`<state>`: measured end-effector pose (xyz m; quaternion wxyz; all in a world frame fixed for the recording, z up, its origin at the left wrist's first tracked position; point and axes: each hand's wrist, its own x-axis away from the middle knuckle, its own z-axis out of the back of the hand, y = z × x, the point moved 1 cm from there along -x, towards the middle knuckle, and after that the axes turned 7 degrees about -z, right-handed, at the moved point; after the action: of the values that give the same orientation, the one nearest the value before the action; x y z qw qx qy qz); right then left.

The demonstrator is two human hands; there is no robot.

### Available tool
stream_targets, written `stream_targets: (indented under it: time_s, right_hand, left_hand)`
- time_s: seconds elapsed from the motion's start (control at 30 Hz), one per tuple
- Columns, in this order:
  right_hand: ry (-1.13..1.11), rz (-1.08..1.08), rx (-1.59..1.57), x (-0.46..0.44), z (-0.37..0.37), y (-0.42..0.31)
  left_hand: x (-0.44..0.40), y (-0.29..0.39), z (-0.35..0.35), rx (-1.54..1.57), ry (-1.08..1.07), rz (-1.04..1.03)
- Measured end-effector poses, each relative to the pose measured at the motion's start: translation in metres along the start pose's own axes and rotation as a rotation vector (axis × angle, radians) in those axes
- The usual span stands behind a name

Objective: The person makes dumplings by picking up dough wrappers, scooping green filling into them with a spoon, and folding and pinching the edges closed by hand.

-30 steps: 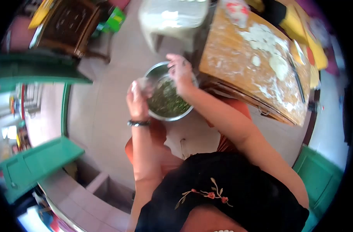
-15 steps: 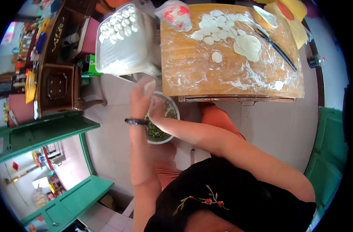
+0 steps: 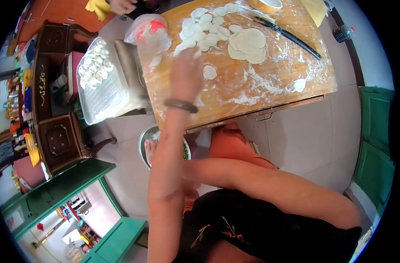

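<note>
My left hand (image 3: 187,72), smeared by motion, is over the floury wooden table (image 3: 270,76) beside the small round dough wrappers (image 3: 204,26). Whether its fingers hold one cannot be made out. A dark bracelet (image 3: 181,105) circles that wrist. Below, the fingers of my right hand (image 3: 150,150) show at a metal bowl (image 3: 143,139) with chopped green filling; my left forearm crosses in front and hides the rest. A single wrapper (image 3: 209,72) lies apart, right of my left hand. A small pale dough piece (image 3: 155,60) lies near the table's left edge.
Left of the table, a translucent lid-like tray (image 3: 104,98) bears rows of dumplings (image 3: 94,65). Larger dough sheets (image 3: 248,46) and a dark rod (image 3: 292,37) lie on the table. A plastic bag (image 3: 149,33) sits at its corner. Another person's hand (image 3: 122,6) shows at the top.
My left hand has moved up from the bowl onto the table, while my right hand stays by the bowl. The view has turned and shifted. A pale dough piece now shows by the table's left edge.
</note>
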<state>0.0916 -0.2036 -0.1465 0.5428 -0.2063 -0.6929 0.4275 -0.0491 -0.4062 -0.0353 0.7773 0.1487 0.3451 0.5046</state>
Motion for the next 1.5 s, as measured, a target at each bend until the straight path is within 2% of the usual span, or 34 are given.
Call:
stream_targets:
  time_s: [0.13, 0.37, 0.53, 0.63, 0.67, 0.77, 0.87, 0.97, 1.07, 1.17, 1.27, 1.37, 1.4, 1.5]
  right_hand:
    - [-0.048, 0.026, -0.032, 0.013, 0.006, -0.002]
    - [-0.097, 0.04, -0.078, 0.025, 0.03, -0.003]
    - [-0.11, 0.051, -0.091, 0.027, 0.044, -0.005]
    - [-0.118, 0.051, -0.106, 0.028, 0.047, -0.006]
    - [-0.116, 0.055, -0.107, 0.028, 0.049, -0.006]
    - [-0.124, 0.064, -0.112, 0.028, 0.051, -0.009]
    - [-0.132, 0.072, -0.106, 0.029, 0.053, -0.009]
    - [-0.136, 0.081, -0.096, 0.029, 0.055, -0.009]
    - [-0.136, 0.092, -0.087, 0.029, 0.057, -0.01]
    - [-0.134, 0.098, -0.078, 0.03, 0.065, -0.011]
    - [-0.137, 0.108, -0.069, 0.026, 0.073, -0.011]
    - [-0.139, 0.123, -0.042, 0.031, 0.064, -0.008]
    - [-0.137, 0.13, -0.032, 0.03, 0.061, -0.007]
    - [-0.132, 0.181, 0.001, 0.027, 0.061, -0.016]
  left_hand:
    - [-0.042, 0.03, -0.068, 0.072, -0.12, -0.178]
    - [-0.1, 0.04, -0.153, -0.052, -0.245, -0.251]
    - [-0.107, 0.034, -0.175, -0.332, -0.252, -0.124]
    - [-0.109, 0.035, -0.174, -0.315, -0.369, 0.02]
    - [-0.111, 0.03, -0.176, -0.181, -0.351, 0.113]
    - [-0.111, 0.026, -0.172, -0.086, -0.374, 0.126]
    - [-0.112, 0.031, -0.167, -0.267, -0.366, 0.116]
    - [-0.103, 0.033, -0.166, -0.43, -0.207, -0.118]
    - [-0.1, 0.037, -0.157, -0.371, -0.107, -0.29]
    - [-0.094, 0.046, -0.14, -0.167, -0.111, -0.319]
    - [-0.08, 0.046, -0.134, 0.276, -0.109, -0.105]
    - [-0.068, 0.046, -0.126, 0.894, -0.06, 0.136]
    - [-0.067, 0.041, -0.118, 0.908, -0.111, 0.285]
    - [-0.064, 0.061, -0.092, 1.677, 0.12, 0.556]
